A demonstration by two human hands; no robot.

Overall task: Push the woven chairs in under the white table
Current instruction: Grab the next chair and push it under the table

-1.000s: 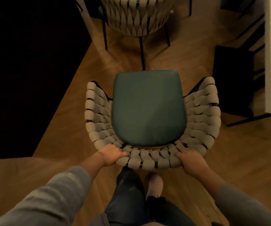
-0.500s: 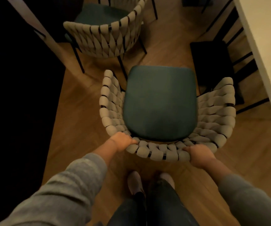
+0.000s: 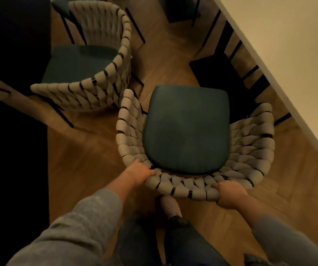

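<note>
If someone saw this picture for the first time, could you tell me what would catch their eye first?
Probably the woven chair with its dark teal seat, in the middle, gripped at the back rim by the left hand and the right hand. A second woven chair stands close at upper left, and the white table cuts across the upper right corner.

A wooden floor (image 3: 89,154) laid in a herringbone pattern is carrying everything here. A woven chair (image 3: 192,143) with a dark green seat is standing on it in the middle, and a second woven chair (image 3: 97,60) is standing just beside it, up and to the left. A white bench (image 3: 288,45) is running along the upper right, and a black chair (image 3: 221,73) is sitting partly under its edge. A pale shoe (image 3: 170,207) is resting on the floor below the near chair.
</note>
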